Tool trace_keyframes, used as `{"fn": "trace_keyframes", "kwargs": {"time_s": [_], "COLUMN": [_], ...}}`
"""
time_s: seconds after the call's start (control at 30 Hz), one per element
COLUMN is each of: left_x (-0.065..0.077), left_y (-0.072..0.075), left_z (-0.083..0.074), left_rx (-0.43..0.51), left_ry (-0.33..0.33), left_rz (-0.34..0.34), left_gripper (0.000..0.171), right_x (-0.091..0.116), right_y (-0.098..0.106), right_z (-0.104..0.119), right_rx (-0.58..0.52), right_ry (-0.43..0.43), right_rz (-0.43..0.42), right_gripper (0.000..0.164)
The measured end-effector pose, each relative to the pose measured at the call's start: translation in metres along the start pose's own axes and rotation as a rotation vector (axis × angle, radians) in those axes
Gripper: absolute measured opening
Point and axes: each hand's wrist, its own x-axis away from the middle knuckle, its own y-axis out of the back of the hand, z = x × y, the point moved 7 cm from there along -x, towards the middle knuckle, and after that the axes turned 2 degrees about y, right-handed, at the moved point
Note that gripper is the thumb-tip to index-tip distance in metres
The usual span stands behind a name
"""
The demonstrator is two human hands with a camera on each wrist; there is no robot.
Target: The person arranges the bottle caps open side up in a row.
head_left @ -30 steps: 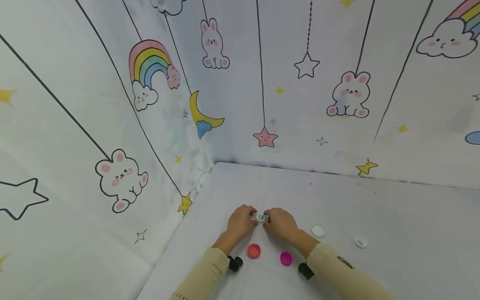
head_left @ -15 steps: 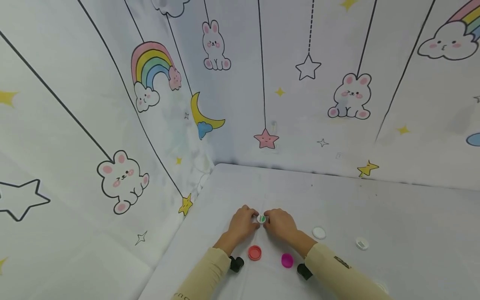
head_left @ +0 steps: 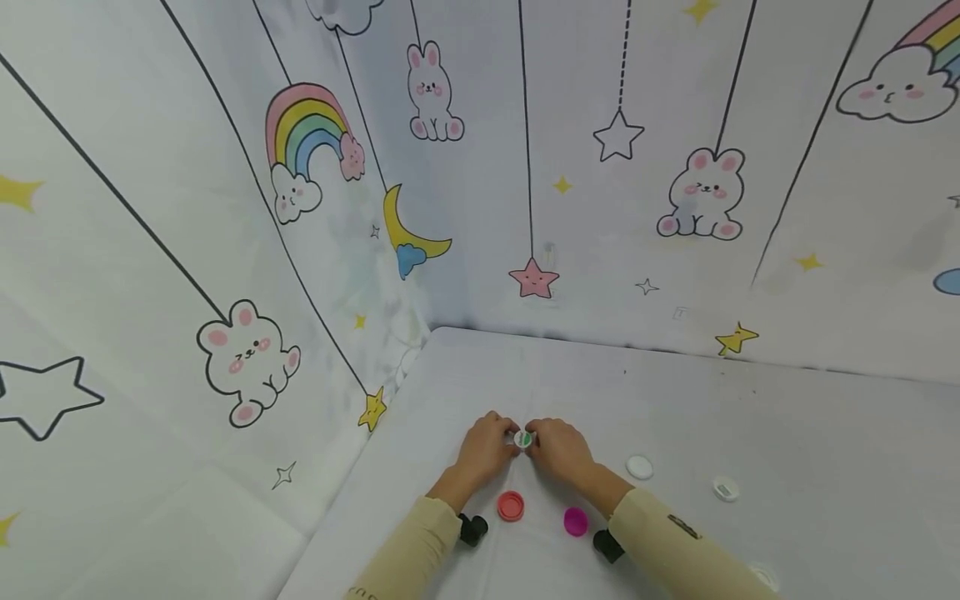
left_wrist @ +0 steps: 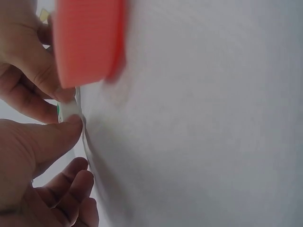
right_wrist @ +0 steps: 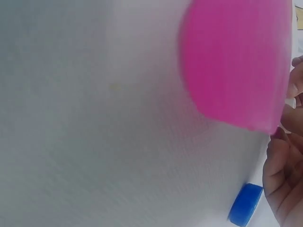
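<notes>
A small white cap point(head_left: 522, 439) with a green print lies between the two hands at the middle of the table. My left hand point(head_left: 483, 450) pinches its left side between thumb and fingers. On the other side, the thumb and fingers of my right hand point(head_left: 561, 450) hold it too. From the left wrist, the white cap point(left_wrist: 70, 109) shows between the left thumb and the right hand's fingers. In the right wrist view, my right hand point(right_wrist: 284, 177) shows at the edge, and the white cap is mostly hidden there.
A red cap point(head_left: 511, 507) and a magenta cap point(head_left: 576, 522) lie between the forearms. To the right are two white discs, one plain point(head_left: 640, 467), one marked point(head_left: 725, 489). A blue cap point(right_wrist: 245, 205) shows beside the right hand. Black wrist devices point(head_left: 472, 530) sit at both wrists.
The head view has shifted slightly. Both hands stay at the same place with their fingers on the white cap; the other caps have not moved on the table.
</notes>
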Motion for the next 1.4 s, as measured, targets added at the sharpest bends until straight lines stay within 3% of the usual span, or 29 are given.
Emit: {"fn": "trace_keyframes", "kwargs": {"time_s": [0.3,0.5,0.77,1.0,1.23,1.4], "left_x": [-0.002,-0.003,-0.002,0.001,0.001,0.002], "left_y": [0.002,0.012,0.020,0.026,0.026,0.030], "left_z": [0.002,-0.001,-0.007,-0.012,-0.008,-0.006], "left_rx": [0.080,0.124,0.112,0.112,0.204,0.254], "left_ry": [-0.021,-0.045,-0.069,-0.153,-0.111,-0.125], "left_rz": [-0.004,-0.068,-0.109,-0.204,-0.164,-0.205], "left_gripper": [0.024,0.026,0.032,0.033,0.027,0.023], "right_x": [0.002,0.002,0.001,0.002,0.003,0.004], "right_y": [0.009,0.020,0.022,0.025,0.027,0.025], "right_z": [0.003,0.009,0.008,0.009,0.010,0.010], "right_rx": [-0.029,-0.041,-0.053,-0.071,-0.095,-0.116], "right_ry": [0.018,0.039,0.014,0.044,0.058,0.084], "right_rz": [-0.048,-0.099,-0.118,-0.134,-0.155,-0.199], "right_gripper": [0.025,0.027,0.034,0.033,0.027,0.023]}}
